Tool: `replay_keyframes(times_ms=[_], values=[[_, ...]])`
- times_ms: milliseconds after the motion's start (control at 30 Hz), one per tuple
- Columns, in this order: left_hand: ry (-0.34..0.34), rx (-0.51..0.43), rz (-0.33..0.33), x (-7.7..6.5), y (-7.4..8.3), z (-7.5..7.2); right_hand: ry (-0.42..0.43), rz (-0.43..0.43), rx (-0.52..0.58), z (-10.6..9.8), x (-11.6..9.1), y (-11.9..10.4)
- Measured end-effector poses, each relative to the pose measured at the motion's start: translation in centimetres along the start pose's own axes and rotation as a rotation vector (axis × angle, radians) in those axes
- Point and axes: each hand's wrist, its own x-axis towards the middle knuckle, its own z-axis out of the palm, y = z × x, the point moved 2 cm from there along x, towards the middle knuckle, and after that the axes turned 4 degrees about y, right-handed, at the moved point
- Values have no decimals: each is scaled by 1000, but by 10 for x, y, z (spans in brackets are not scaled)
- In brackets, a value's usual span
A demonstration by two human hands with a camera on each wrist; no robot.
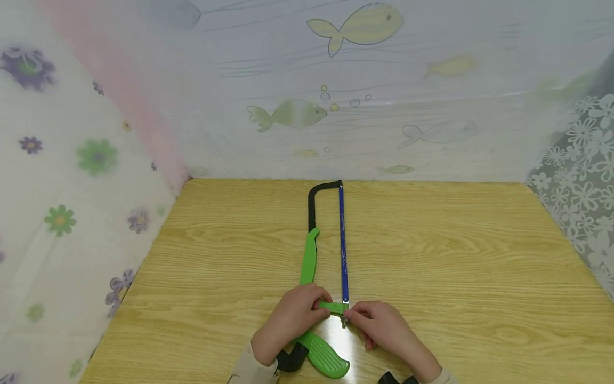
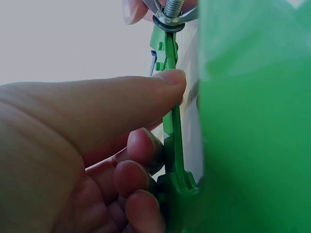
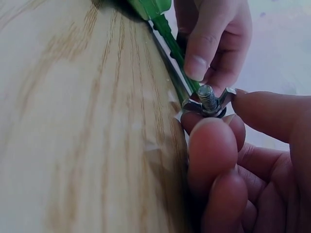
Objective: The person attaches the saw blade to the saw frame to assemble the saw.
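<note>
A hacksaw with a green handle, a black bowed frame and a blue blade lies on the table, its far end near the wall. My left hand grips the green arm that joins the handle to the blade's near end, thumb on one side and fingers curled on the other. At the end of that arm, my right hand pinches a metal wing nut between thumb and fingertips. A threaded bolt sticks out through the nut.
The wood-grain table runs back to a wall covering printed with fish. Flower-patterned sheeting borders the left, white floral lace the right. Black wrist straps show at the bottom.
</note>
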Motion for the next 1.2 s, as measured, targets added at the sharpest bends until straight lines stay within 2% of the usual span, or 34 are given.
replay_keyframes(times_ms=[1200], values=[[-6, -3, 2, 1, 1, -2, -28, -23, 20, -4, -1, 1]])
